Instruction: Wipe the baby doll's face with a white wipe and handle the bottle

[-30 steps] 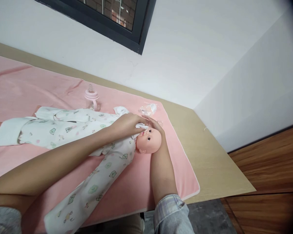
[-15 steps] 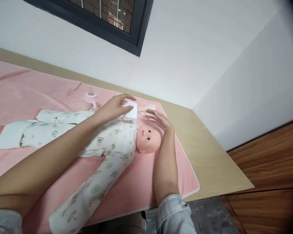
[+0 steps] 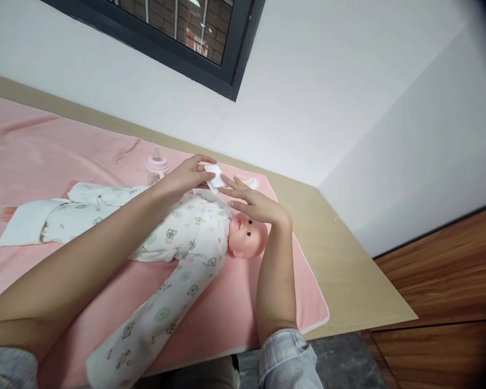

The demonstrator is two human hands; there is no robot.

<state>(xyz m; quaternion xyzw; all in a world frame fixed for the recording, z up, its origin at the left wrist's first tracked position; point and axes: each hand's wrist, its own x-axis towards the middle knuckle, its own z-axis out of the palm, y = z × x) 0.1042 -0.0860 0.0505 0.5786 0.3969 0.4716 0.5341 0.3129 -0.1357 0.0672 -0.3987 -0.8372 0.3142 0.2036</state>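
Note:
A baby doll (image 3: 249,237) in a white patterned outfit (image 3: 202,232) lies on its back, head to the right. Above its far shoulder, my left hand (image 3: 192,172) pinches a small folded white pad (image 3: 215,176), which looks like gauze or tissue. My right hand (image 3: 253,202) reaches over the doll's face with its fingers stretched out and apart. Its fingertips meet the pad's right edge; whether they press on it I cannot tell. Behind the right hand, a crumpled clear and white wrapper (image 3: 251,183) is partly hidden.
A baby bottle with a pink collar (image 3: 157,163) stands beyond the doll, partly behind my left arm. A pink blanket (image 3: 85,143) covers much of the wooden table (image 3: 340,270). A wall with a dark-framed window (image 3: 233,81) rises behind; wooden panels (image 3: 449,270) are at the right.
My right hand has moved left from beside the clear wrapper to the white pad. The pad, in my left hand, has risen slightly and tilted.

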